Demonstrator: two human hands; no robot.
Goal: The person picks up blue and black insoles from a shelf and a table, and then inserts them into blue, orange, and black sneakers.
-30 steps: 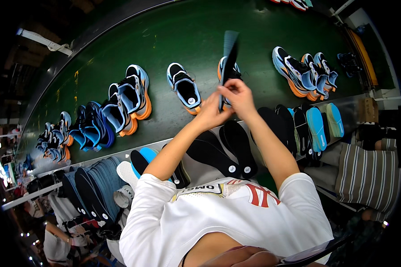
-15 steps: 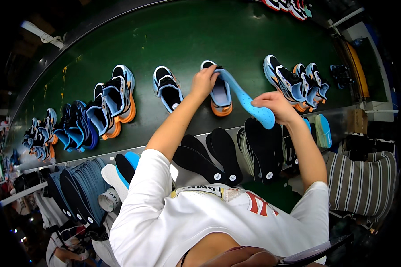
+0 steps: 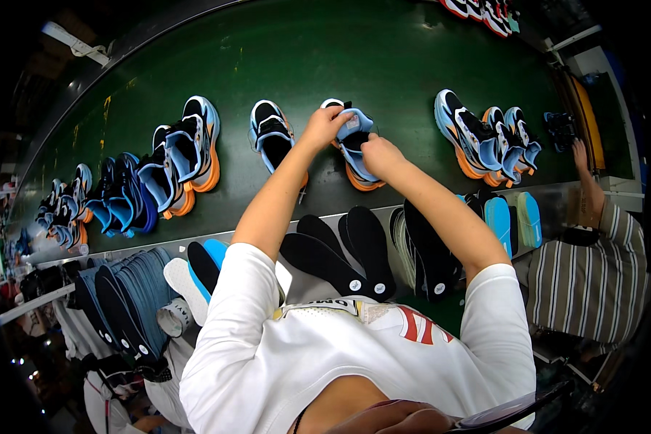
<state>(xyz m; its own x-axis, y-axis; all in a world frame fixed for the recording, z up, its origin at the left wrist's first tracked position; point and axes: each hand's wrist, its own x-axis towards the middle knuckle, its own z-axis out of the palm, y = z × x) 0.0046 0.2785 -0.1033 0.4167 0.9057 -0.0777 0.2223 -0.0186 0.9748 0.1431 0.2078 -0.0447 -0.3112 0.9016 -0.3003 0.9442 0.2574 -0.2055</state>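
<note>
A black, light-blue and orange sneaker [image 3: 362, 179] stands on the green surface before me, toe pointing away. My left hand [image 3: 324, 127] pinches its tongue [image 3: 354, 123], which is pulled up and shows a pale-blue lining. At the right side of the shoe opening is my right hand [image 3: 382, 156], its fingers curled and the tips partly hidden at or inside the shoe. What those fingertips hold, I cannot make out. Dark material shows inside the opening. Just left of my left forearm stands a matching sneaker [image 3: 266, 116] with its laces loose.
More sneakers stand at left [image 3: 199, 145] and right [image 3: 464, 137]. Along the near edge is a rack of black insoles [image 3: 369, 246], with blue insoles [image 3: 497, 220] to the right and grey-blue ones [image 3: 141, 289] to the left. A person in a striped shirt [image 3: 586, 289] is at right.
The blue insole stretched between my hands has gone from sight. My right hand has moved left and away from me to the shoe opening. A co-worker's arm has reached out at right.
</note>
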